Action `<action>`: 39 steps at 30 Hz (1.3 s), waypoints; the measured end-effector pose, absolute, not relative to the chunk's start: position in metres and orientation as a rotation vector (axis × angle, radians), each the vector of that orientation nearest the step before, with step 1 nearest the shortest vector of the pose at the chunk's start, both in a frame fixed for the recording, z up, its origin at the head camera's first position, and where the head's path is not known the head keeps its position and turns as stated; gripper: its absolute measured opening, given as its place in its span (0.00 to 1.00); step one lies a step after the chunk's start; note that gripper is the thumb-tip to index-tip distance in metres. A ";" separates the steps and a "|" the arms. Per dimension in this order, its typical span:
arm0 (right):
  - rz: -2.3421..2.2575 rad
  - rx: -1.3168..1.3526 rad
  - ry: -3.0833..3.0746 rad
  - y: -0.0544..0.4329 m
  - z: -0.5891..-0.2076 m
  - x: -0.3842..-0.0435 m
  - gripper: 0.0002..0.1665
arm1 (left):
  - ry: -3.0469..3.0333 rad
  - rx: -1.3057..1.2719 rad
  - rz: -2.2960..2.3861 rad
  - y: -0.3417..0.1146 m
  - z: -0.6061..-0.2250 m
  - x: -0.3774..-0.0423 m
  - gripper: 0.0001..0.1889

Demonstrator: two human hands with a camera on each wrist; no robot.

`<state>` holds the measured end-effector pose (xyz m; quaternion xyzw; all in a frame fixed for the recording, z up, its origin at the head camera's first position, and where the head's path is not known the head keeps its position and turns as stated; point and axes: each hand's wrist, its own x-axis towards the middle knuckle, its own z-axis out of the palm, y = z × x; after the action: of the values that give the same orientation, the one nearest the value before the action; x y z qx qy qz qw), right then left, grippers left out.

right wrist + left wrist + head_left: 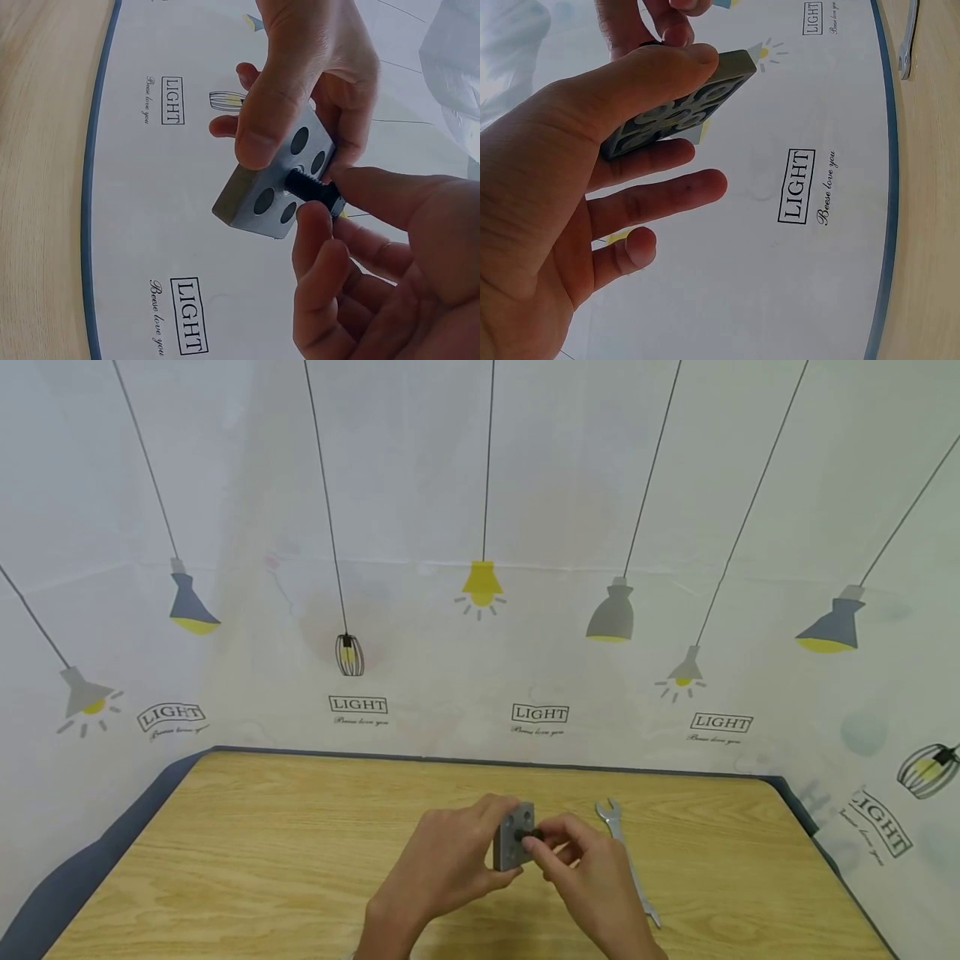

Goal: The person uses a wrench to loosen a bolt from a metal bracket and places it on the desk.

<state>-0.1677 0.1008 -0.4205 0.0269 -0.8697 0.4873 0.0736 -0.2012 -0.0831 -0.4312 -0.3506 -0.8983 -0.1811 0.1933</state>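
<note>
A grey metal block with several round holes is gripped at its edges by my left hand, thumb on one side and fingers on the other. Its back, seen in the left wrist view, has a recessed pattern. A black bolt stands in the block's middle hole, with part of its threaded shank showing outside. The thumb and fingers of my right hand pinch the bolt's head. How deep the bolt sits inside the block is hidden.
An open-ended wrench lies on the wooden table, just right of my right hand. Behind the table's dark-edged far side hangs a white sheet printed with lamps and lettering.
</note>
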 end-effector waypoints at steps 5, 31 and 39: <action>1.424 0.121 -2.609 0.102 -0.420 -0.167 0.06 | -2.534 -0.989 -0.525 -0.083 -0.430 -0.201 0.33; 1.324 0.222 -2.593 0.102 -0.419 -0.164 0.14 | -2.558 -0.981 -0.532 -0.083 -0.429 -0.200 0.33; 1.360 0.168 -2.629 0.102 -0.419 -0.165 0.18 | -2.574 -0.977 -0.545 -0.084 -0.428 -0.200 0.33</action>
<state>-0.1653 0.1023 -0.4189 0.0565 -0.8833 0.4569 0.0885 -0.2003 -0.0841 -0.4278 -0.3432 -0.9043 -0.1914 0.1667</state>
